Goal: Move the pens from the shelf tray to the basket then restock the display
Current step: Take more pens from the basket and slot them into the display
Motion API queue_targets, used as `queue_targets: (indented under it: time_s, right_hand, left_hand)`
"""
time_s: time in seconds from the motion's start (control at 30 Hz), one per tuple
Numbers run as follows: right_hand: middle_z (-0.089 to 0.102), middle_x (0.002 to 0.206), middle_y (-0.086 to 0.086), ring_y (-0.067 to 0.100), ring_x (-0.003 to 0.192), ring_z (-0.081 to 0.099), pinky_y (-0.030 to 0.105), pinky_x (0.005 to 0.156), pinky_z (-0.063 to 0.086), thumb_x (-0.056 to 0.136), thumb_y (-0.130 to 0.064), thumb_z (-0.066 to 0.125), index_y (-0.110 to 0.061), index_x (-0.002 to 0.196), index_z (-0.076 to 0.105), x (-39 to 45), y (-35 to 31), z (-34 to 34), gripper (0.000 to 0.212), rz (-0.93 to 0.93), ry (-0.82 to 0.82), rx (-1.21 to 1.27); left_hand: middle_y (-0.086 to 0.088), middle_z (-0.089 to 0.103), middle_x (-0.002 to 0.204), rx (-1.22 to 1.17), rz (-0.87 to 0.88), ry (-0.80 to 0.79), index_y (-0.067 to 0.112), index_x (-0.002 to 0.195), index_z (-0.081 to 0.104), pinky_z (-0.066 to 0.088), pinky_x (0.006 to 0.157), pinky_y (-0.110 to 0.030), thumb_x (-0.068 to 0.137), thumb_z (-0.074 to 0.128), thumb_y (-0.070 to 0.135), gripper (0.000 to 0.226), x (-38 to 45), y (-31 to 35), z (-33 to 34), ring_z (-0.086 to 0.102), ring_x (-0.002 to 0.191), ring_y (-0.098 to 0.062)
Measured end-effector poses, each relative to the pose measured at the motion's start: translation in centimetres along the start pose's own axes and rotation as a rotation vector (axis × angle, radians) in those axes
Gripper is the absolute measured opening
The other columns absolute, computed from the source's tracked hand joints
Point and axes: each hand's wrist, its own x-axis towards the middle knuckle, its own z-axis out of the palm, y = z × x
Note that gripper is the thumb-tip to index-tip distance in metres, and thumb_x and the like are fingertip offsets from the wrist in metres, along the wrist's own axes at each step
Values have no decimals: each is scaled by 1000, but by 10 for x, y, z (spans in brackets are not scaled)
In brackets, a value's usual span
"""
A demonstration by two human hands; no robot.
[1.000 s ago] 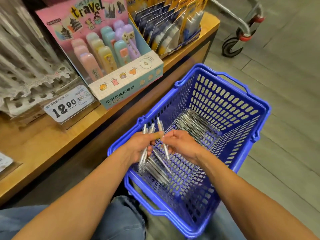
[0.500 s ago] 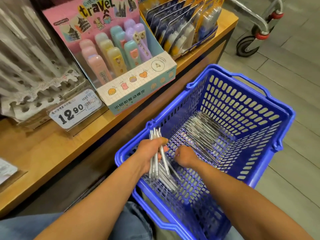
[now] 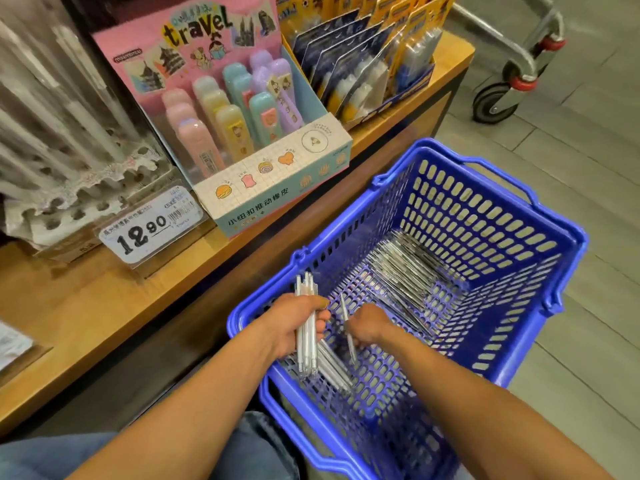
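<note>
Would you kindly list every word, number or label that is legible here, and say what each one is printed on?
"travel": pink backing card of the eraser display box.
"小纽扣推动橡皮": front panel of the same box.
"12.90": price tag on the wooden shelf.
Too small or blurred to read: the price tag's small line and barcode digits, the little logo on the pink card, and the blister packs.

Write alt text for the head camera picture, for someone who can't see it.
Over a blue basket, a person's left hand grips a bundle of clear pens while the right hand pinches a single pen. More pens lie in the basket, beside a wooden shelf of stationery displays.
</note>
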Motion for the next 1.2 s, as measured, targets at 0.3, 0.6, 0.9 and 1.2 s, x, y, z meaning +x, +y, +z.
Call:
queue_targets:
  time_s: [0.3, 0.6, 0.9, 1.2]
  right_hand:
    - [66, 72, 9, 12, 59, 60, 23, 57, 47, 87, -6, 68, -5, 85, 67, -99, -43, -48, 2, -344, -171, 598]
    - [68, 90, 14, 10, 59, 62, 18, 55, 46, 97, -23, 59, 0, 98, 67, -54, -32, -53, 24, -251, -482, 402]
    - [61, 98, 17, 30, 86, 62, 29, 65, 42, 92, -18, 54, -8, 95, 60, 23, 11, 53, 13, -124, -116, -430]
    - [59, 91, 12, 27, 77, 56, 31, 66, 46, 90, -12, 55, -8, 88, 62, 32, 18, 67, 8, -146, -154, -606]
  left_hand:
    - [1, 47, 52, -54, 25, -100, 14, 73, 62, 42, 41, -22, 67, 83, 39, 33, -10, 6, 3, 42, 36, -10]
    - [-3, 48, 44, -5, -14, -74, 10, 68, 57, 41, 44, -22, 89, 61, 13, 22, -7, 3, 0, 42, 36, -11]
    - [-1, 49, 47, -33, -43, -66, 9, 69, 54, 48, 45, -23, 88, 58, 2, 21, -7, 4, -5, 51, 40, -14]
    - [0, 47, 47, 20, -52, -82, 10, 62, 51, 43, 42, -19, 88, 56, 3, 27, -9, 4, -5, 45, 38, -10]
